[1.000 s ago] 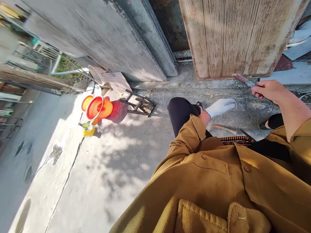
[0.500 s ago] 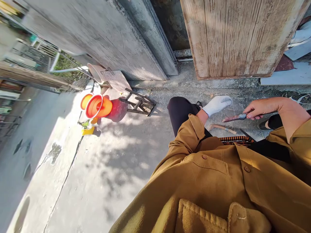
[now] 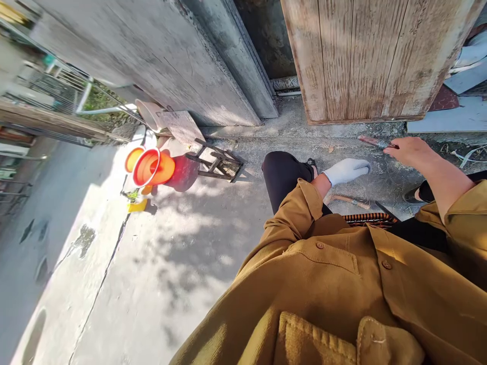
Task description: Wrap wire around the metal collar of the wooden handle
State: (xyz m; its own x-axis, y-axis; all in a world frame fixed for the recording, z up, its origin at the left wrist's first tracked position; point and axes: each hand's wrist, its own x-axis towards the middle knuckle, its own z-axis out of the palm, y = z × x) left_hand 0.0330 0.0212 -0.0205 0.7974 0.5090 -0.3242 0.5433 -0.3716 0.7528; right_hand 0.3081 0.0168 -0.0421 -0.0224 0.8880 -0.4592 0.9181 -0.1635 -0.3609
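My right hand (image 3: 413,151), bare, is closed around a dark wooden stick (image 3: 367,140) with a silvery thin wire (image 3: 382,144) wound round its middle. The stick's free end points left, over the concrete near the step. My left hand (image 3: 348,171), in a white knit glove, is lower and to the left, fingers pressed together. The fine strand that ran from it to the winding half a second ago is barely visible now. Below the left hand a second, lighter stick (image 3: 348,201) lies near my lap, with some winding at its right end.
An orange-and-black woven seat (image 3: 371,218) shows beneath me. A dark wooden stool frame (image 3: 218,161) and orange buckets (image 3: 162,168) stand to the left. A weathered wooden panel (image 3: 375,66) and grey boards (image 3: 160,56) line the wall. Loose white strands (image 3: 466,154) lie at right.
My right hand has moved up and away with the wire-wound stick, toward the step. My left hand has lowered slightly and shifted a little right, its fingers now pointing right.
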